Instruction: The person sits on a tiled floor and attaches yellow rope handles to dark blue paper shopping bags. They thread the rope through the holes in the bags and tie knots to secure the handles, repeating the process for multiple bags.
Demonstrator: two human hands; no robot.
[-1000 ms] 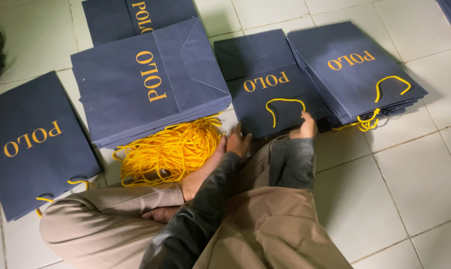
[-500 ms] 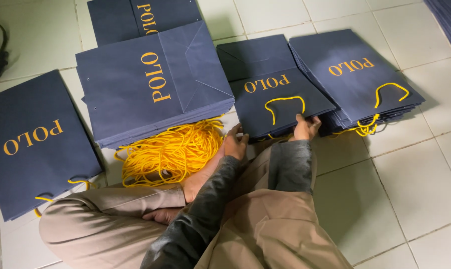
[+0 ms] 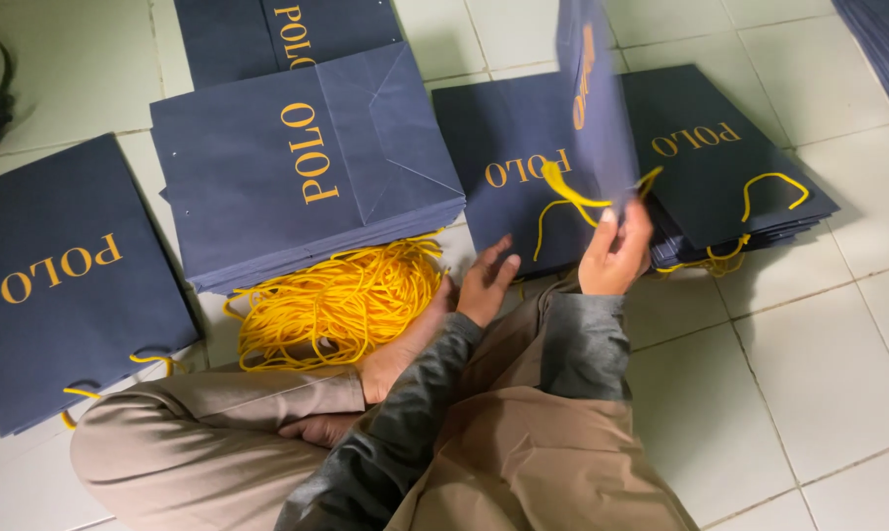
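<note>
**Navy bag held on edge above the middle stack**

Head view: a flat navy paper bag with gold lettering is held upright on edge in the upper middle of the frame, gripped near its lower corner by the right hand, whose fingers are closed on the paper; a yellow cord handle hangs from it. Held this way, the bag stands clear of the stack of navy bags beneath it. The left hand is open with fingers spread, holding nothing, poised just beside the near edge of that stack.

A loose heap of yellow cords lies at centre left, close to the left forearm and within reach. Further stacks are laid around it: one at the right with corded bags, a thick pile at upper centre left, and one at far left.

Open room is seen on the pale tiled floor at lower right; the bent legs in tan trousers fill the lower left.
</note>
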